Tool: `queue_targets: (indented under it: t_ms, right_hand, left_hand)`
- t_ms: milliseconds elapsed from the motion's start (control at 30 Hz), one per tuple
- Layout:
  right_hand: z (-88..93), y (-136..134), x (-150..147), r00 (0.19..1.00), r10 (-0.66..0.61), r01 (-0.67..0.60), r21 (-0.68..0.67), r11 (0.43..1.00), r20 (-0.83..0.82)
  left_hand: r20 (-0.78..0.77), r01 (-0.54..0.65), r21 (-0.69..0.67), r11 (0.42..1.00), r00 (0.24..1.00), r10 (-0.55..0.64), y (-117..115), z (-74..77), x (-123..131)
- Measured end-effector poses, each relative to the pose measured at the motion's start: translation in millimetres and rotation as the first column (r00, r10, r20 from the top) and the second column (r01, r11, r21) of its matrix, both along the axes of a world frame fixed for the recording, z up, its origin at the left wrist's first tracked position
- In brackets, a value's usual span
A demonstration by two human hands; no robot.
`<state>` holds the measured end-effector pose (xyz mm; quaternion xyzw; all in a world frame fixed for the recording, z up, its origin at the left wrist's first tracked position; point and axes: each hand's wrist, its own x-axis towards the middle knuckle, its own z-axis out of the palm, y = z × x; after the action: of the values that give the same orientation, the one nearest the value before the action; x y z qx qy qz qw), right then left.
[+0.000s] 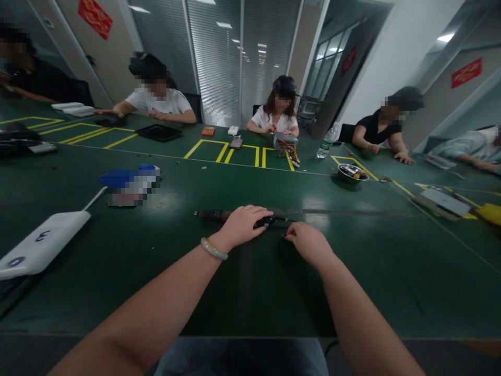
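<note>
Item: black cable [211,214], lying on the green bench [391,292], its long axis running crosswise, right end pointing right. The left hand [242,225], palm down, wears a bangle [214,248], its fingers curled shut over the cable. The right hand [307,243] sits just beside the cable's right end, fingertips [287,236] drawn together; any hold cannot be told.

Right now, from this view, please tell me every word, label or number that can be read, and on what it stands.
Red wall signs with gold characters: too small to read.
White rectangular pad: dark marks, too blurred to read.
Clear plastic water bottle: label too small to read.
</note>
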<state>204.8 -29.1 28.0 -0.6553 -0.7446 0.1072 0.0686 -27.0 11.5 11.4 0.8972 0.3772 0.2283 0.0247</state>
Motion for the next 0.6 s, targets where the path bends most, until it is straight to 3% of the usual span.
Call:
queue_targets:
  t_ms: [167,333,467,600]
  right_hand:
    - [-3.8,9.2,16.1,0.956,-0.282,0.29,0.106,0.951,-0.079]
    - [-5.8,28.7,27.1,0.922,-0.379,0.387,0.116,0.915,-0.082]
    - [-6.0,35.8,13.6,0.942,-0.305,0.331,0.231,0.915,-0.143]
    - [-6.8,18.2,-11.7,0.989,-0.032,0.08,0.349,0.934,-0.143]
  left_hand:
    - [0.0,0.117,-0.103,0.988,0.993,-0.117,-0.1,10.2,-9.4]
    - [0.0,0.207,-0.25,0.946,0.977,-0.214,1.3,22.9,-25.2]
    - [-0.015,0.194,-0.322,0.927,0.978,-0.21,1.4,29.4,-32.7]
    - [-0.052,0.114,-0.221,0.969,0.99,-0.129,-4.8,25.5,-25.8]
